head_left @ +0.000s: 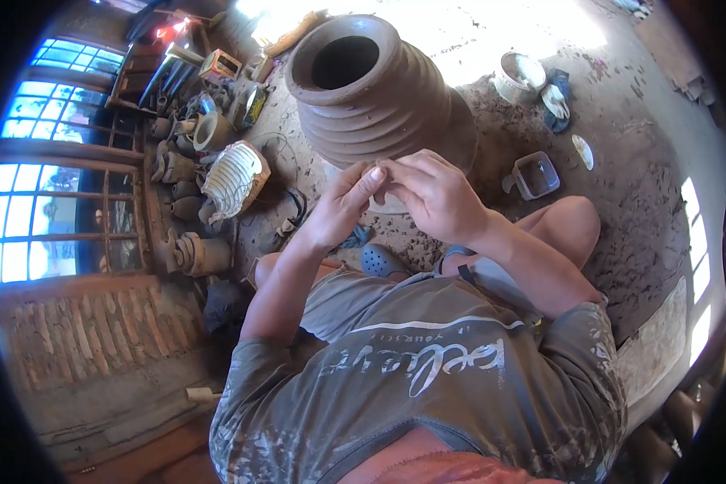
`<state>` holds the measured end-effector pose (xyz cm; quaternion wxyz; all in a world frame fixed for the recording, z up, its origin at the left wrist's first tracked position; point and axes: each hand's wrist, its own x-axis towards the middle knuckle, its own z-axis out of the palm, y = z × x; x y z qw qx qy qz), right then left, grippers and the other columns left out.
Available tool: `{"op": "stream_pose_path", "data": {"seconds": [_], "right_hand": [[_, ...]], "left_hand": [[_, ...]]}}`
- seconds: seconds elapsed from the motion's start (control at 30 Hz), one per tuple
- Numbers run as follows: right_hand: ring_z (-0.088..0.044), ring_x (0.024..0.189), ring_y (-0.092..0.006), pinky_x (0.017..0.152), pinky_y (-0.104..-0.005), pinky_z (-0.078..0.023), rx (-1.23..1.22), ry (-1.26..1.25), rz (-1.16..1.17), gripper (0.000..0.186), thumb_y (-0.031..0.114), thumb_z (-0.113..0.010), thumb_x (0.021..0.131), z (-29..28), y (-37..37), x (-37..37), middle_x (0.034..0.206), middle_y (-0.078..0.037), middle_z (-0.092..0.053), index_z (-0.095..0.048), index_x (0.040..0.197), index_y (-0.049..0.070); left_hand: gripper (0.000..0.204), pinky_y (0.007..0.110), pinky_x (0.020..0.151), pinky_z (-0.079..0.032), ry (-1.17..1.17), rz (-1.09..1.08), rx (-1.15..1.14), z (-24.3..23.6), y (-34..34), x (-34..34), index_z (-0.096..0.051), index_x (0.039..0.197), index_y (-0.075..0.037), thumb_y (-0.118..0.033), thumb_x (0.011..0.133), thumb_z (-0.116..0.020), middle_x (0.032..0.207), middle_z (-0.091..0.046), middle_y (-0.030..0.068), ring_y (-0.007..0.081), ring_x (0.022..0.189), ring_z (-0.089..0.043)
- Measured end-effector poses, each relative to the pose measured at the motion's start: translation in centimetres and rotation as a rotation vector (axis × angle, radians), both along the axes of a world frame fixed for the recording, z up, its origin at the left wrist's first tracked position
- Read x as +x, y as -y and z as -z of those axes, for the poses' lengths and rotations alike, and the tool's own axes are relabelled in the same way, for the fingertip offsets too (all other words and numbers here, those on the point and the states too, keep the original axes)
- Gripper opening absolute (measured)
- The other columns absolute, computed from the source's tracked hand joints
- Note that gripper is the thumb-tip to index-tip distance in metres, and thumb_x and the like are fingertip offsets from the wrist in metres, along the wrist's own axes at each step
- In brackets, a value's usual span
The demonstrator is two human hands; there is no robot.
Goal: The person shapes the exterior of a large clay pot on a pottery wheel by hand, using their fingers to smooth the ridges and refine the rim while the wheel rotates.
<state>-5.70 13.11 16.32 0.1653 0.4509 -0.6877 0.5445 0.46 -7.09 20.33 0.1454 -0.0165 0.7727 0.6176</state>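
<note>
A large brown clay pot (371,121) with a wide round mouth and ridged walls stands in front of me. My left hand (343,206) and my right hand (440,194) meet just on the near side of its lower wall. Both are closed, with thumbs and fingertips pinched together. Whatever sits between the fingertips is small and dark, and the fingers mostly hide it; I cannot make out what it is. Whether the hands touch the pot is also unclear.
At the right are a pale bucket (518,78), a cloth (555,105) and a clear plastic tub (536,176). A ribbed white mould-like piece (235,179) and several small clay pots (187,202) line the left, below windows. Clay crumbs litter the floor.
</note>
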Motion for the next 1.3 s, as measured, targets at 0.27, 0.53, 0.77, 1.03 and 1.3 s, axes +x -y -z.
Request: {"op": "stream_pose_path", "data": {"seconds": [0.27,0.53,0.77,1.03,1.3], "right_hand": [[-0.071,0.091,-0.0354,0.080,-0.0413,-0.058,0.002,0.030,0.049,0.019,0.000,-0.077,0.086,0.9,-0.3,-0.5,0.098,-0.017,-0.074,-0.072,0.104,-0.002],[-0.074,0.087,-0.0154,0.079,-0.0287,-0.059,-0.207,0.683,0.106,0.018,0.006,-0.078,0.094,0.1,-1.1,-2.6,0.102,-0.011,-0.078,-0.076,0.111,-0.001],[-0.074,0.088,-0.0174,0.081,-0.0299,-0.059,-0.174,0.466,0.076,0.019,0.008,-0.077,0.096,-2.5,0.3,-4.6,0.100,-0.011,-0.078,-0.077,0.113,0.000],[-0.073,0.085,-0.0241,0.078,-0.0344,-0.057,0.143,0.062,0.314,0.016,0.013,-0.075,0.097,-3.4,-0.6,-6.6,0.097,-0.014,-0.076,-0.078,0.108,0.001],[-0.072,0.083,-0.0167,0.076,-0.0307,-0.058,-0.009,0.172,0.263,0.022,0.013,-0.080,0.093,-1.3,2.4,-7.5,0.093,-0.011,-0.075,-0.077,0.110,0.000]], "left_hand": [[0.038,0.027,0.063,-0.040,0.020,-0.059,-0.088,0.6,-1.0,-0.2,-0.065,0.110,-0.006,-0.042,0.110,-0.055,0.086,-0.060,-0.0025,0.0059,0.072,-0.049],[0.039,0.034,0.084,-0.045,-0.821,-0.661,-0.450,-3.4,3.8,-6.1,-0.063,0.114,0.003,-0.033,0.112,-0.046,0.103,-0.064,0.0105,0.0189,0.093,-0.057],[0.044,0.047,0.102,-0.050,-0.922,-0.701,-0.488,-3.3,9.0,-16.8,-0.057,0.129,0.004,-0.034,0.108,-0.058,0.122,-0.067,0.0283,0.0388,0.120,-0.064],[0.047,0.051,0.099,-0.051,-0.655,-0.579,-0.684,-0.9,9.5,-19.4,-0.049,0.134,0.002,-0.034,0.105,-0.060,0.121,-0.064,0.0285,0.0416,0.117,-0.063],[0.049,0.055,0.101,-0.051,-0.435,-0.617,-0.944,-5.9,6.7,-16.8,-0.052,0.133,-0.006,-0.045,0.104,-0.058,0.118,-0.070,0.0268,0.0435,0.111,-0.069]]}}
